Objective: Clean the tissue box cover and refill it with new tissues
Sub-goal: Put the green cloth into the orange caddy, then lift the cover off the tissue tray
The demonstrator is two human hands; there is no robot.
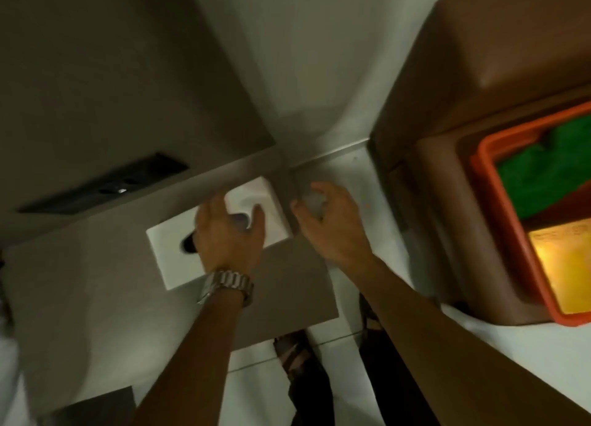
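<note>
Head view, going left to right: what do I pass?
Black rectangular wall panel → white rectangular tissue box cover → right hand → brown rounded cart → orange plastic tray.

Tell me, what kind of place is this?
Probably a room being cleaned, maybe in a hotel; I can't be sure. A white tissue box cover sits on a grey counter, and a brown cart nearby holds an orange tray with a green cloth.
</note>
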